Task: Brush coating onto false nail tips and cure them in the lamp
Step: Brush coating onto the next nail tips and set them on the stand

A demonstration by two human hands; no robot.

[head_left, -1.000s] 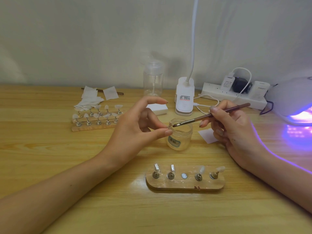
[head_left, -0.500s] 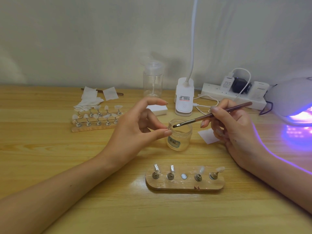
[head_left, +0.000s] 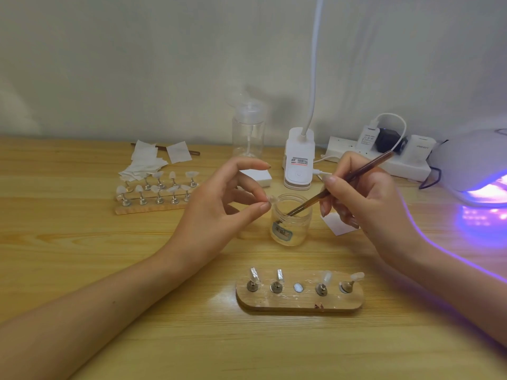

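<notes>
Fingers of the left hand (head_left: 216,212) are pinching a small clear nail tip (head_left: 270,199) between thumb and fingertip, holding it just beside the rim of the open jar (head_left: 291,229), with the forefinger arching free above. The right hand (head_left: 370,207) is gripping the brown brush (head_left: 354,174) like a pen, its fingers curling closely round the handle; the brush is slanting down into the jar, its bristle end sitting inside the clear wall. The jar is standing on the bench (head_left: 82,242) between the two hands.

Nearer the person, a rounded wooden stand (head_left: 299,304) is lying in front of the jar; four of its pegs are carrying clear tips, and the middle spot is showing only a bare metal disc (head_left: 298,287). A second wooden stand (head_left: 142,208) is sitting well apart to the left, carrying two rows of tips, with white wipes (head_left: 142,163) lying just behind it.

At the right edge the curing lamp (head_left: 472,163) is glowing violet, throwing light onto the bench and along the right forearm. A clear pump bottle (head_left: 248,133), a white clip light base (head_left: 299,160) and a power strip (head_left: 406,167) are standing along the wall.
</notes>
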